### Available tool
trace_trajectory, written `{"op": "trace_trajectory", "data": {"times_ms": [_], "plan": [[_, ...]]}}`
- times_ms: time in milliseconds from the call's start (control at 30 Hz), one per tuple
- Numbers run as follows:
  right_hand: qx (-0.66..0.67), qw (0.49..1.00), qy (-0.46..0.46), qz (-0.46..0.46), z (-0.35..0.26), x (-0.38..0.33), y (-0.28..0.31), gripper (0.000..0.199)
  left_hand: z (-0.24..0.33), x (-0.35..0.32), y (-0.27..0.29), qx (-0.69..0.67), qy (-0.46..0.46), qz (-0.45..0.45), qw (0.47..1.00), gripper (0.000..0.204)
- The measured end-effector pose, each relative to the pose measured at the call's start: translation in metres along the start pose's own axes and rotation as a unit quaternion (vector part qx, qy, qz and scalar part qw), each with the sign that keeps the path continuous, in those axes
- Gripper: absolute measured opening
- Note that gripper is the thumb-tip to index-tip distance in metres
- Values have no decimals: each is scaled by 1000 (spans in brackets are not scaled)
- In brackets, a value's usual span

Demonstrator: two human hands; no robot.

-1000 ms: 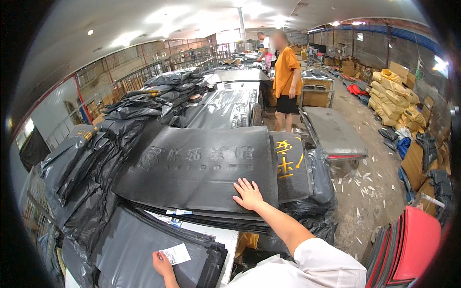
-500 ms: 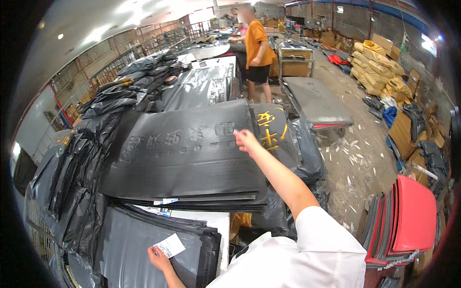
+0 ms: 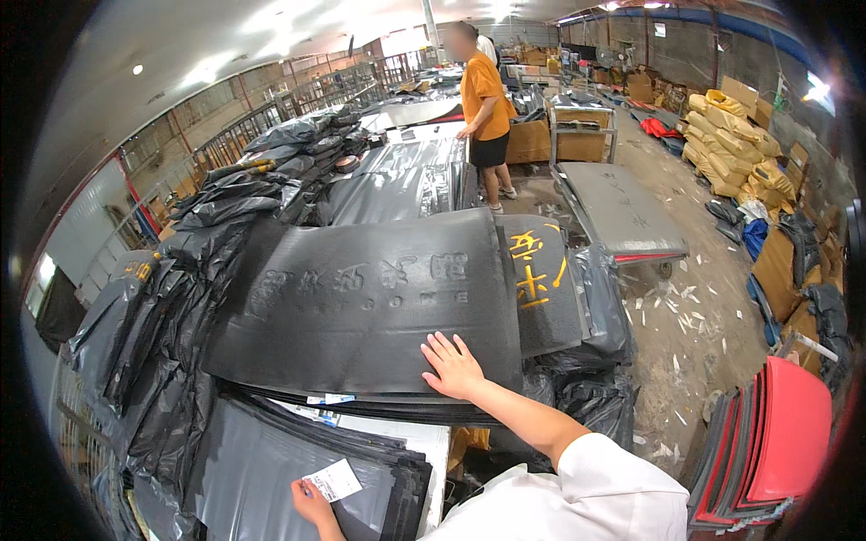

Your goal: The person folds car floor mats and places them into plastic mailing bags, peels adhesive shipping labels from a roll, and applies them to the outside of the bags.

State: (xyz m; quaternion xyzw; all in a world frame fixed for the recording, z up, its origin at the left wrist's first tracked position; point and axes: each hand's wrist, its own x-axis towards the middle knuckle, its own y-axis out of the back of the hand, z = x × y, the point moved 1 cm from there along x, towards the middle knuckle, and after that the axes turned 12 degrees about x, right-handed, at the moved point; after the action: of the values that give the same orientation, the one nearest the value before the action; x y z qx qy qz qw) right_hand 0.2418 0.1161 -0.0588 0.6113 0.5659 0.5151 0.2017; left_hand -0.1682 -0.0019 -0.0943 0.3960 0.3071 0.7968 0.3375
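We note the right hand (image 3: 454,368) open, palm down and fingers spread, on a broad black mat (image 3: 361,334) near its near right corner. The mat lies on top of a pile of dark sheets; its face is matte and finely grained, with raised characters along its middle. Past its right edge we see a second dark mat (image 3: 541,329), fuzzier in look, with yellow brush-like lettering. The left hand (image 3: 311,503) has its fingers closed on the left edge of a white paper slip (image 3: 337,481), over a stack of smooth grey sheets (image 3: 262,478) with black, layered edges. Between that stack's right edge and the worktop's own right edge, a strip of white worktop (image 3: 431,444) shows. Crumpled, glossy black plastic bags (image 3: 171,397) heap along the mat's left edge. We also record red and dark mats (image 3: 789,433), curved and piled at lower right, apart from the worktop.
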Motion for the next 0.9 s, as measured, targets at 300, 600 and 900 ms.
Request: {"op": "trace_trajectory", "data": {"times_ms": [300, 600, 900], "plan": [[113, 993, -38, 15, 14, 10, -2, 51, -4, -2, -4, -15, 20, -3, 1000, 11], [621, 767, -125, 106, -25, 77, 108, 41, 5, 0, -2, 1, -1, 34, 999, 13], [464, 843, 98, -254, -162, -25, -18, 64, 62, -13, 49, -220, -56, -100, 969, 13]]}}
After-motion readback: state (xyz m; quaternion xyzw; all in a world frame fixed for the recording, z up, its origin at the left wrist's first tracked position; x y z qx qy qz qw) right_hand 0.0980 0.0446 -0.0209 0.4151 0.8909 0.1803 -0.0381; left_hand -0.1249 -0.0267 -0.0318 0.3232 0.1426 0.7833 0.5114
